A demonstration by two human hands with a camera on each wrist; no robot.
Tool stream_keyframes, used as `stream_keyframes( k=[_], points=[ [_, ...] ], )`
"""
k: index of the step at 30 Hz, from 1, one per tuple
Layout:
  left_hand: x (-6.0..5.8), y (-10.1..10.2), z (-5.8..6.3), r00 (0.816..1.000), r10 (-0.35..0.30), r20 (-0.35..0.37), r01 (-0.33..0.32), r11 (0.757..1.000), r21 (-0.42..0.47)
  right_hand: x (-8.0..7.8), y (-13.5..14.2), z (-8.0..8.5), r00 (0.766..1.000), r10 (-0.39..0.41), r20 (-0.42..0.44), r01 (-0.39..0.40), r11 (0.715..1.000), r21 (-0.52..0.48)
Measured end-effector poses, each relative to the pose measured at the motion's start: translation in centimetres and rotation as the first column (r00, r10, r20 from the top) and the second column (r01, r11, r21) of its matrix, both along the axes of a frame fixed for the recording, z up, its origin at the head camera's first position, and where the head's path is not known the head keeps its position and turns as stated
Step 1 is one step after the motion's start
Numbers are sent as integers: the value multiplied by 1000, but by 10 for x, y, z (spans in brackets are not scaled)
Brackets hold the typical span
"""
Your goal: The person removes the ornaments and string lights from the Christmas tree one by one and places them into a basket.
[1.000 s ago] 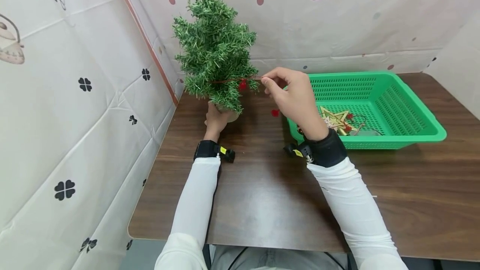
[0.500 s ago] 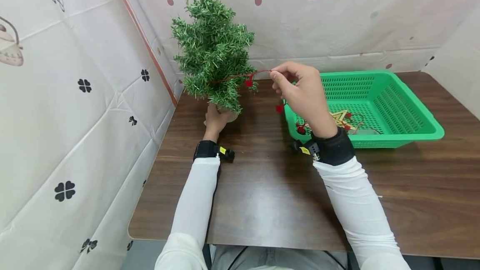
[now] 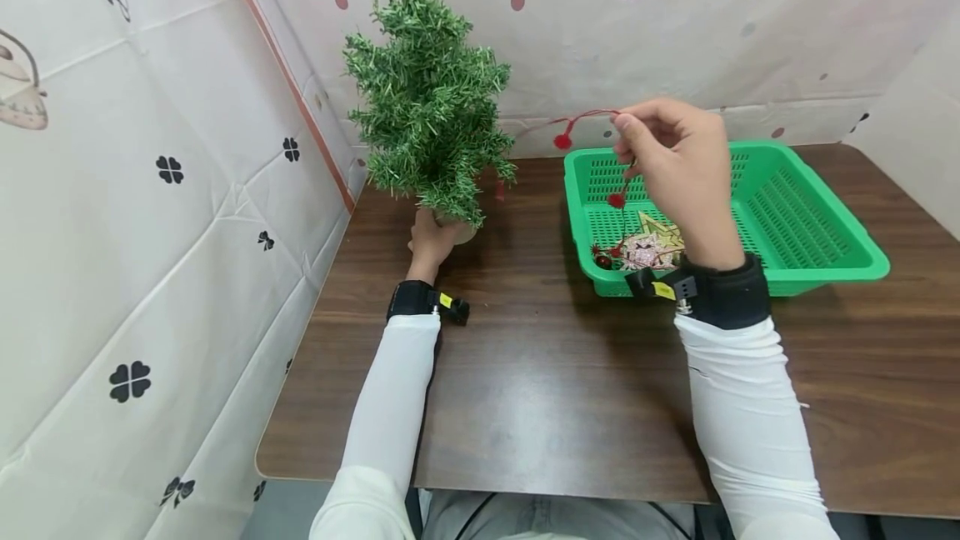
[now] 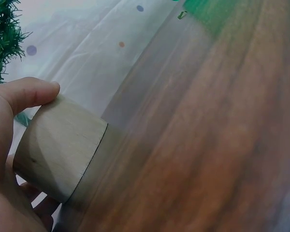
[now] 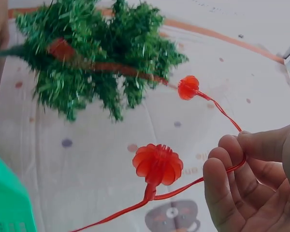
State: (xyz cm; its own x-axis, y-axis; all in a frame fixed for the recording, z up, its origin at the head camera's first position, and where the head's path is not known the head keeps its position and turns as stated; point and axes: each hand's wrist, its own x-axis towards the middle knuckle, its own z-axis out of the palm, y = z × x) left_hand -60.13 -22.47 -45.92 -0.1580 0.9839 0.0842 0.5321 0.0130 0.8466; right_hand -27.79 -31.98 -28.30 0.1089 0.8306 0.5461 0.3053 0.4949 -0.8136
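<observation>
A small green artificial Christmas tree (image 3: 427, 98) stands at the back left of the table. My left hand (image 3: 432, 244) grips its round wooden base (image 4: 63, 147), thumb on the top edge. Over the basket's left part, my right hand (image 3: 675, 169) pinches the thin red wire of a string of lights between thumb and fingers. Red lantern-shaped bulbs hang along this string; one bulb (image 5: 157, 165) dangles below the fingers and another bulb (image 5: 188, 87) lies toward the tree. Part of the wire stretches, blurred, to the tree's lower right branches, and the lower part runs down into the basket.
A green plastic basket (image 3: 832, 215) stands at the back right. Inside lie a gold star (image 3: 660, 232), a pale pink patterned ornament (image 3: 647, 252) and other red pieces. Patterned white cloth (image 3: 555, 48) hangs behind the table and along its left side.
My right hand has moved right and up, away from the tree, drawing the red light string out of the branches. My left hand stays on the base.
</observation>
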Motion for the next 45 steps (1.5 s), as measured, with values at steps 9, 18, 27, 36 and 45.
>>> stream_keyframes(
  k=[9, 18, 27, 36, 45],
  points=[
    [0, -1, 0, 1000, 5, 10, -5, 1000, -11, 32, -1, 0, 998, -41, -44, 42, 999, 33],
    [4, 1, 0, 1000, -6, 5, 6, 1000, -6, 68, -10, -9, 961, -91, 263, 118, 989, -92],
    [2, 3, -2, 999, -27, 26, 27, 1000, -5, 109, -18, -35, 760, -55, 647, 230, 955, -189],
    [-12, -4, 4, 990, -76, 119, 84, 994, -63, 127, -2, -61, 511, 256, 821, 246, 871, -425],
    [-6, -5, 7, 976, -186, 117, 191, 981, -30, 134, 8, -74, 452, 364, 815, 222, 839, -498]
  ],
)
